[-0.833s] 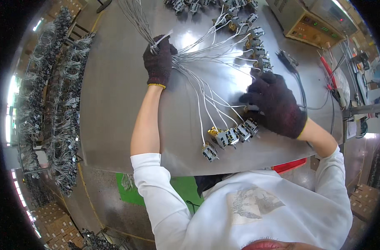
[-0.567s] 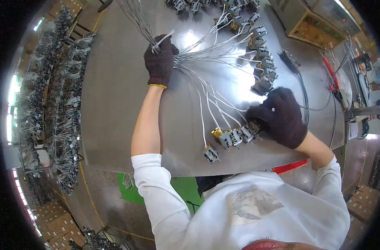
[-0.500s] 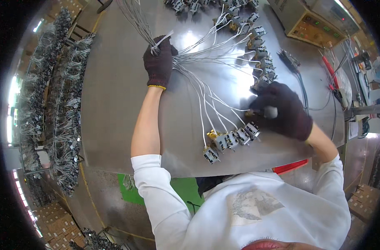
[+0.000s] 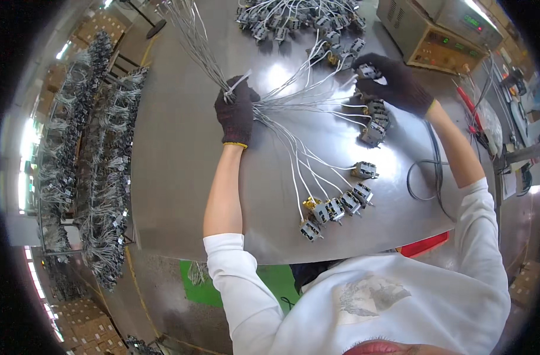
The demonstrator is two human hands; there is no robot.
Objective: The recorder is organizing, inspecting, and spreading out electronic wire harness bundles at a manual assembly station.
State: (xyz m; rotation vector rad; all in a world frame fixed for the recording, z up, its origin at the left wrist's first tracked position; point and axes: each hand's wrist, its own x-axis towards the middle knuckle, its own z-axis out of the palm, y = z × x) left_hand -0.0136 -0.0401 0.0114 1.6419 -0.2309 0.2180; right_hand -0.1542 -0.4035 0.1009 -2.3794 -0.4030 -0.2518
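My left hand (image 4: 235, 112), in a dark glove, is closed round a bundle of thin grey-white wires (image 4: 202, 56) with a pale tie about it. The wires fan out to small grey boxy components (image 4: 374, 127) in a curved row on the right. My right hand (image 4: 394, 83), also gloved, closes its fingers on one small grey boxy component (image 4: 369, 71) at the row's upper part; the palm hides what else it may hold. Several more components (image 4: 335, 207) lie nearer me, one a little apart (image 4: 365, 170). A dark cable (image 4: 437, 160) runs up towards my right wrist.
A metal table (image 4: 181, 177) lies beneath my hands. At its far side rests a heap of wired components (image 4: 282, 23). Instrument boxes with lit displays (image 4: 442, 47) stand at far right, near red-handled pliers-like tools (image 4: 477, 115). Racks hung with wired parts (image 4: 107, 195) stand left.
My right hand has moved from the near components up and away to the row's far part. One component now lies uncovered where it was. My left hand keeps its grip on the wires.
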